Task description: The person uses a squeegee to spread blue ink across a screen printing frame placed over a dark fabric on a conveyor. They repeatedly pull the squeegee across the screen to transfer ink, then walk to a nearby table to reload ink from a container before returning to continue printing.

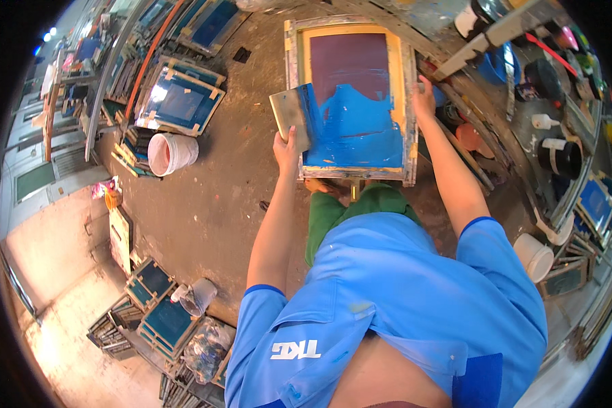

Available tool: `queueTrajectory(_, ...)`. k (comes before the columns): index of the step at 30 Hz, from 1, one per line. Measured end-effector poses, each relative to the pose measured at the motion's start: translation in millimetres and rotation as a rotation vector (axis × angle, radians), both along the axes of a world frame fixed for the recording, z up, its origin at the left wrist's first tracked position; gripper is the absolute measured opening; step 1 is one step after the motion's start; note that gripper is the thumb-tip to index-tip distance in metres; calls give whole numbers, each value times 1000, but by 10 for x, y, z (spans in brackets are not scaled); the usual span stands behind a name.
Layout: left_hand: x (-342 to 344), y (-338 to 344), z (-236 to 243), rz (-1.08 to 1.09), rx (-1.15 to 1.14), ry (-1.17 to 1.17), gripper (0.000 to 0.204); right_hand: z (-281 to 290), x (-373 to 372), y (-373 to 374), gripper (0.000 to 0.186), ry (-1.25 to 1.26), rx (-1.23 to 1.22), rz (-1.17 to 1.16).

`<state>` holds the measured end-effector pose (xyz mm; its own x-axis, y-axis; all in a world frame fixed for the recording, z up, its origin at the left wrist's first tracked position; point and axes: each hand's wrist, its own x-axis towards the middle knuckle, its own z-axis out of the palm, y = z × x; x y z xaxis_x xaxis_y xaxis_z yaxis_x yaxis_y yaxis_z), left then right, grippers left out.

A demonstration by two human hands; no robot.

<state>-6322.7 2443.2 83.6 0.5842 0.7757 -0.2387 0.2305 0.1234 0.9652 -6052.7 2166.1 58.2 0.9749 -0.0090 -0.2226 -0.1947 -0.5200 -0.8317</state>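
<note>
so, scraper [285,117] was gripped by closed left hand [287,151].
inked screen [350,68] was held at right edge by curled right hand [424,105].

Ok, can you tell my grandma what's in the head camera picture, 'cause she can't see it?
A person's left hand holds a wide, flat scraper over the left side of a framed screen partly covered in blue ink; the right hand holds its right edge. To the left are a whitish bucket and more framed screens.
</note>
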Motion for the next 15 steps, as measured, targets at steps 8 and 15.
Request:
queueTrajectory(8,-91,189,-699,-58,-269,206,59,-357,189,-273,33,-109,212,-77)
queueTrajectory(15,-830,1221,-304,-47,-103,289,61,-517,-817,481,22,99,466,-294)
